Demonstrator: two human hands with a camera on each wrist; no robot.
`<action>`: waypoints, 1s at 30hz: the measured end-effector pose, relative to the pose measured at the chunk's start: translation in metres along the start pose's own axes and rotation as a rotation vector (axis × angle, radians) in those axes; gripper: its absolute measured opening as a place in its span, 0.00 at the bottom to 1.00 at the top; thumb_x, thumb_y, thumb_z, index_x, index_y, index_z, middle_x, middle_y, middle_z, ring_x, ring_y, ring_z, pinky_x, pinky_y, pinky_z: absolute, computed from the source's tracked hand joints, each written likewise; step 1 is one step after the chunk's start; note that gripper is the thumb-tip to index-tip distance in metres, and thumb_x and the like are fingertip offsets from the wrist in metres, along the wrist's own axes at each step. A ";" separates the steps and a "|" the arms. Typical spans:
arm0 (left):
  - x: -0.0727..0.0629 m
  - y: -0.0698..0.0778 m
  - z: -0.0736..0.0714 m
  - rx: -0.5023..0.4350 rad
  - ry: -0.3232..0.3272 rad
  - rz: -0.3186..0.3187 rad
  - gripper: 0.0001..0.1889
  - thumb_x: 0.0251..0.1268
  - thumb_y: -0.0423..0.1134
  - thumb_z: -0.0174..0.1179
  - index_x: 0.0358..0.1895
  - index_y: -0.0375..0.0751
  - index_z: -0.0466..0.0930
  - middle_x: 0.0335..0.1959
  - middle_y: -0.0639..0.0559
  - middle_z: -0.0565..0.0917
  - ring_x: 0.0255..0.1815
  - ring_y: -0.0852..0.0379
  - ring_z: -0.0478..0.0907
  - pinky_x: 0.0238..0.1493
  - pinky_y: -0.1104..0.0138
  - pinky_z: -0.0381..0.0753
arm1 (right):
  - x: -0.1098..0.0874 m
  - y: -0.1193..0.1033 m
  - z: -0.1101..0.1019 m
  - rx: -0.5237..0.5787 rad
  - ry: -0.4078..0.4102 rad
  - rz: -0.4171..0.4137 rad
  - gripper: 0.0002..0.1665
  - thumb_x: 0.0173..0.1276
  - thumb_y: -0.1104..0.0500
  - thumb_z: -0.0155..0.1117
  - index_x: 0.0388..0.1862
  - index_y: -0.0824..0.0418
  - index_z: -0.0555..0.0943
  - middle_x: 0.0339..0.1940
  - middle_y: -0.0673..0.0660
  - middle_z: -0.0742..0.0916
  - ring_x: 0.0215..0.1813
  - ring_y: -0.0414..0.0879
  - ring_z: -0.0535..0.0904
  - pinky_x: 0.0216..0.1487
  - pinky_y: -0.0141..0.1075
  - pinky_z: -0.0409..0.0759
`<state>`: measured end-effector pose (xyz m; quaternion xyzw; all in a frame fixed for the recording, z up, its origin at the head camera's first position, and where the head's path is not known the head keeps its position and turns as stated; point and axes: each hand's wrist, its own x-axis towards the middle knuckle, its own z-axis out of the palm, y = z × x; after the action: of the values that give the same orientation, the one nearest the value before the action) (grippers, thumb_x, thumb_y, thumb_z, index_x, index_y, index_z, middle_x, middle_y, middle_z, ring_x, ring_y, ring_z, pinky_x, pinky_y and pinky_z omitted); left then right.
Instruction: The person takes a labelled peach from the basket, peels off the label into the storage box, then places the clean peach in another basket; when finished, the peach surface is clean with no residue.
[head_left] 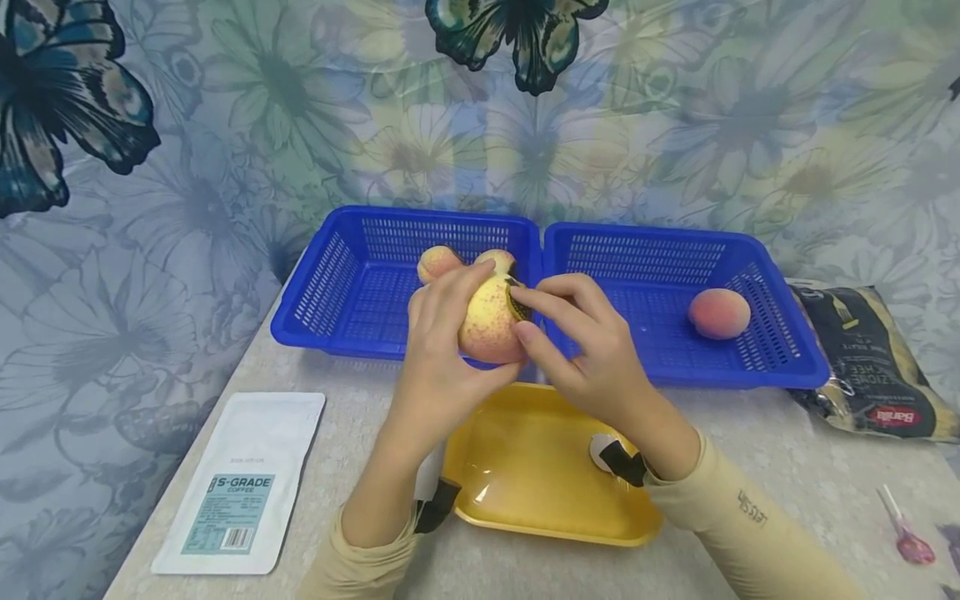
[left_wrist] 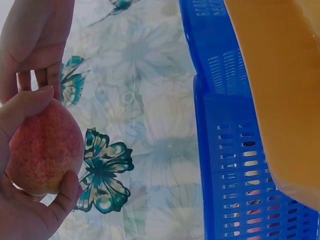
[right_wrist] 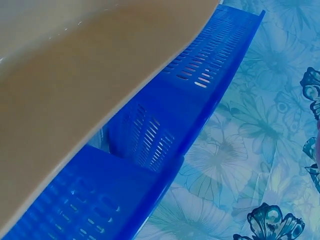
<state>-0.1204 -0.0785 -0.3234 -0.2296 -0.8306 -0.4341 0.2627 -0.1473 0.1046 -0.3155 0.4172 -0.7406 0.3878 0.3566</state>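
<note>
My left hand (head_left: 442, 342) grips a yellow-red peach (head_left: 487, 325) above the front rims of the two baskets, fingers and thumb curled round it. On the peach's right side is a dark sticker (head_left: 517, 302) with yellow marks. Thumb and index finger of my right hand (head_left: 592, 342) pinch at the sticker; whether its edge is lifted cannot be told. In the left wrist view the peach (left_wrist: 47, 147) shows its red side between both hands. Behind it, two peaches (head_left: 437, 263) with dark patches sit in the left blue basket (head_left: 337, 333). The right wrist view hides the right hand's work.
A single peach (head_left: 720, 313) lies in the right blue basket (head_left: 720, 375). Below my hands stands a yellow tray (head_left: 540, 467). A white coffee pouch (head_left: 243, 483) lies at left, a black pasta bag (head_left: 870, 358) at right, and a lollipop (head_left: 911, 537) near the front right.
</note>
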 end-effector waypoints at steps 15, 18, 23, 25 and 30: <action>0.001 0.000 -0.001 -0.017 0.015 -0.020 0.46 0.42 0.39 0.80 0.70 0.52 0.68 0.68 0.54 0.72 0.68 0.52 0.65 0.69 0.55 0.61 | 0.003 -0.001 -0.010 0.159 -0.011 0.085 0.11 0.70 0.71 0.56 0.46 0.68 0.84 0.39 0.60 0.86 0.41 0.46 0.80 0.47 0.28 0.79; 0.002 0.000 0.000 -0.028 0.021 -0.003 0.46 0.41 0.39 0.80 0.70 0.53 0.68 0.68 0.53 0.73 0.67 0.53 0.66 0.69 0.54 0.60 | 0.004 -0.001 -0.011 0.168 -0.017 0.096 0.12 0.70 0.70 0.56 0.48 0.70 0.84 0.43 0.61 0.87 0.43 0.46 0.81 0.49 0.28 0.80; 0.003 0.001 0.000 -0.021 0.024 0.020 0.45 0.42 0.39 0.79 0.70 0.53 0.68 0.68 0.55 0.73 0.67 0.54 0.67 0.70 0.55 0.58 | 0.003 -0.002 -0.014 0.159 -0.016 0.132 0.12 0.67 0.68 0.61 0.48 0.71 0.83 0.46 0.62 0.88 0.45 0.47 0.83 0.51 0.30 0.82; 0.003 0.001 0.000 -0.014 0.021 0.019 0.45 0.42 0.39 0.79 0.70 0.53 0.68 0.68 0.55 0.73 0.67 0.54 0.67 0.71 0.55 0.58 | 0.003 -0.001 -0.017 0.138 -0.018 0.142 0.13 0.65 0.69 0.63 0.48 0.71 0.84 0.45 0.62 0.88 0.44 0.47 0.84 0.51 0.31 0.83; 0.002 0.001 -0.003 -0.034 0.007 -0.046 0.47 0.41 0.40 0.80 0.70 0.57 0.68 0.69 0.59 0.72 0.69 0.55 0.64 0.69 0.53 0.61 | 0.001 0.000 -0.028 0.105 -0.022 0.208 0.14 0.61 0.72 0.65 0.47 0.69 0.85 0.42 0.60 0.88 0.40 0.44 0.82 0.46 0.28 0.82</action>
<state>-0.1205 -0.0807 -0.3202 -0.2131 -0.8273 -0.4548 0.2516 -0.1419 0.1288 -0.3017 0.3604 -0.7624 0.4563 0.2840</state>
